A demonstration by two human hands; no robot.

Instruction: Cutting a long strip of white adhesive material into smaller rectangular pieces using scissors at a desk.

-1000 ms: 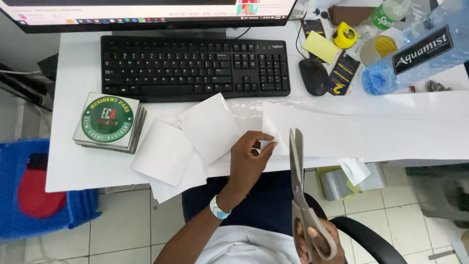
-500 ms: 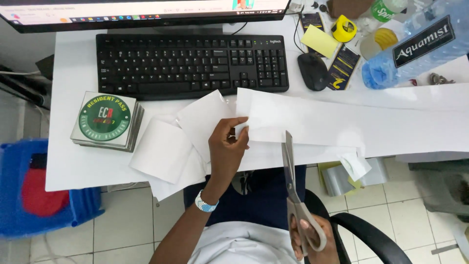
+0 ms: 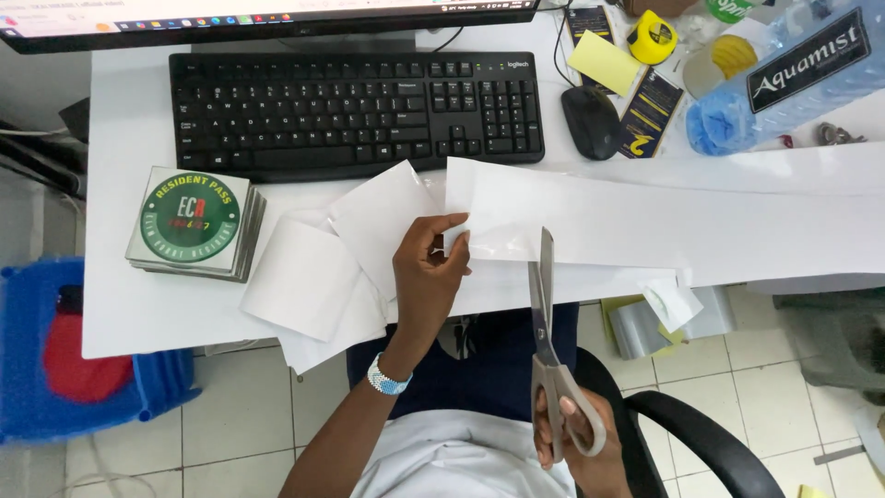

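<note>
The left hand (image 3: 429, 277) pinches the near end of a long white sheet (image 3: 645, 221). Right of it, the right hand (image 3: 581, 443) grips grey scissors (image 3: 551, 350), whose blades seemingly meet the sheet's edge.

A long white paper strip (image 3: 645, 221) lies flat across the desk — grey-handled scissors (image 3: 550, 350) upright at its near edge.
</note>
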